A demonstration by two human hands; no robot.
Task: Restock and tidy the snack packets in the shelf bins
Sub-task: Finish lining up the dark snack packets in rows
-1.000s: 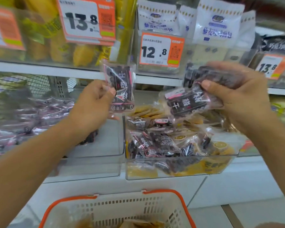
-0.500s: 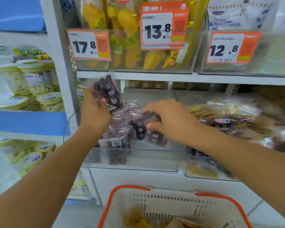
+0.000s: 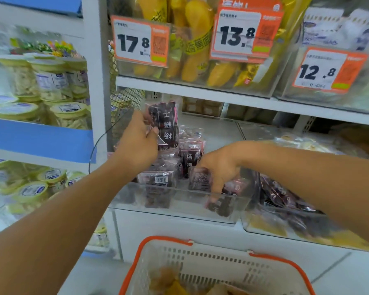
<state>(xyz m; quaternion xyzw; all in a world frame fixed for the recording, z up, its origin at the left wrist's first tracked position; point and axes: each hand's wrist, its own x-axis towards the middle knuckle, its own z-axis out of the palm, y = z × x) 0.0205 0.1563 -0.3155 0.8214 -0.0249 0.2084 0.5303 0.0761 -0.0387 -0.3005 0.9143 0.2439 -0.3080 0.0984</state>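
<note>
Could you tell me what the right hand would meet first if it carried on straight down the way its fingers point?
Probably the dark packets under the right hand, then the clear bin; depth is unclear.

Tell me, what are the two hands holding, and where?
Left hand pinches a dark packet by its left edge. Right hand grips another packet in the clear bin.
</note>
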